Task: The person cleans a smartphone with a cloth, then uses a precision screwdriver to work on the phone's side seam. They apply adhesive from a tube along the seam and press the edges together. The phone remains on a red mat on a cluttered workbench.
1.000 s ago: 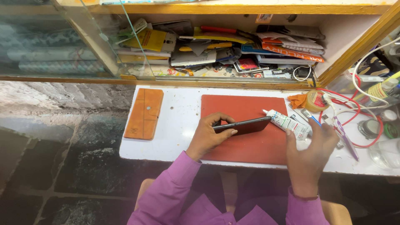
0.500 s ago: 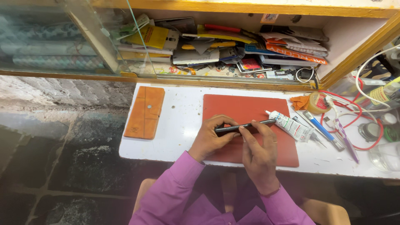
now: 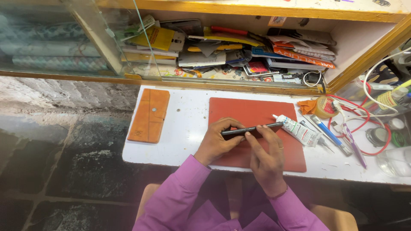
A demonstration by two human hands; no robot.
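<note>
Looking down from the head camera, we grip a dark phone (image 3: 252,129) edge-on at the centre of the frame, above the red mat (image 3: 274,115). Our left hand (image 3: 216,143) wraps its left end; our right hand (image 3: 265,156) closes fingers on its middle. Right of them lie a white glue tube (image 3: 297,129), a blue-handled tool (image 3: 329,134) and red wires (image 3: 364,128). An orange wallet case (image 3: 150,115) lies left on the white table (image 3: 188,128), untouched. We judge the phone work mid-course; the tube lies unheld.

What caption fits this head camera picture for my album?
Both hands, left hand and right hand, hold a thin dark phone edge-up over a red mat.
</note>
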